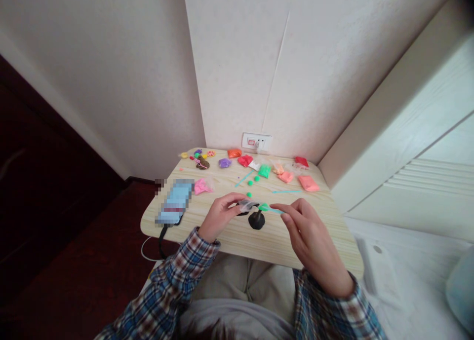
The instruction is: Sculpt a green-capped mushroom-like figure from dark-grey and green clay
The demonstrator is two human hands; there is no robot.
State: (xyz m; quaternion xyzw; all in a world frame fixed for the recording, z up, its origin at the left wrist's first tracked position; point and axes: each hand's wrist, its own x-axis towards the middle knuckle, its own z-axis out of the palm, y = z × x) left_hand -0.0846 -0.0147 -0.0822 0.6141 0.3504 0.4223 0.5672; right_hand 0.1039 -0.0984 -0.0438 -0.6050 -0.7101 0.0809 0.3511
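My left hand (221,214) is closed in a pinch on a small clear plastic packet (247,205) with dark clay in it, held just above the wooden table (229,236). My right hand (303,231) pinches a thin turquoise modelling tool (272,209) whose green tip meets the packet. A black lump of clay (256,220) sits on the table directly below and between both hands. Both sleeves are plaid.
Several small clay packets lie at the back: orange (234,153), red (245,160), green (264,170), salmon (308,183), purple (224,163), pink (202,186). A phone (175,202) with a cable lies at the left. A wall socket (256,141) is behind; a white bed frame stands on the right.
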